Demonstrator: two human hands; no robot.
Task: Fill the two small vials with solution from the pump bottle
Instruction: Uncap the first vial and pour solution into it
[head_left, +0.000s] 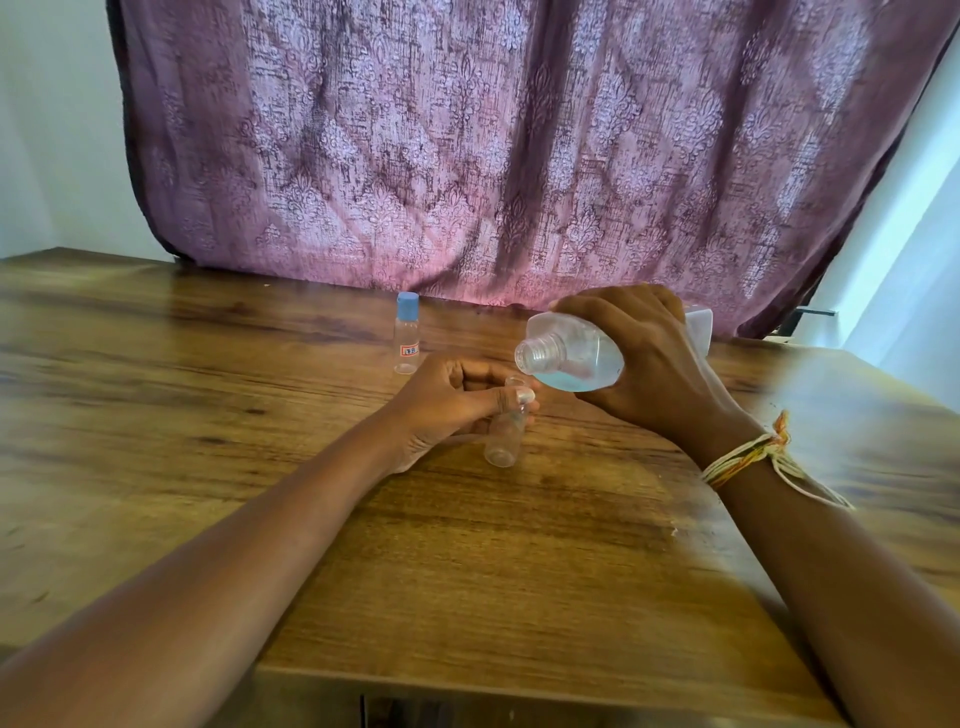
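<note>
My right hand (644, 364) grips a clear bottle (569, 353) with pale blue liquid, tipped on its side. Its pump top is off and the open threaded neck points left, just above the mouth of a small clear vial (505, 431). My left hand (447, 405) holds that uncapped vial upright on the wooden table (208, 364), thumb and fingers around its upper part. I cannot tell whether liquid is flowing. A second small vial (407, 335), with a blue cap and an orange-edged label, stands upright farther back, left of both hands.
A purple patterned curtain (519, 145) hangs behind the table's far edge. The table's near edge runs below my forearms. A threaded band (753, 457) circles my right wrist.
</note>
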